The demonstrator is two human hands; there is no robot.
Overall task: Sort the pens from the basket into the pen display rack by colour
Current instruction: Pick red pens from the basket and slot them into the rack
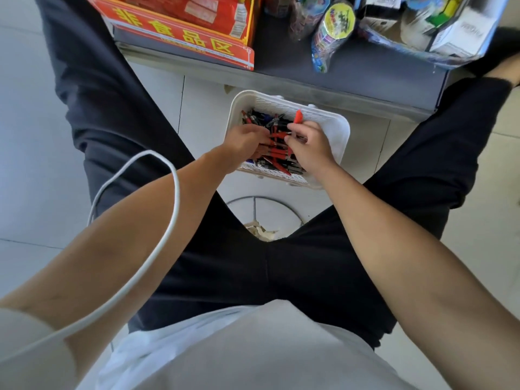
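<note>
The pens [277,161] lie in a heap in the white basket [342,136], which sits on the floor [202,108] between the person's legs, by a grey shelf [351,77]. The right hand [308,144] curls its fingers tight round some red pens [298,117]. The left hand [244,139] has bent fingers down in the heap, but I cannot tell if it grips anything.

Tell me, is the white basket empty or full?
Partly full: a heap of red, black and blue pens covers the basket bottom.
</note>
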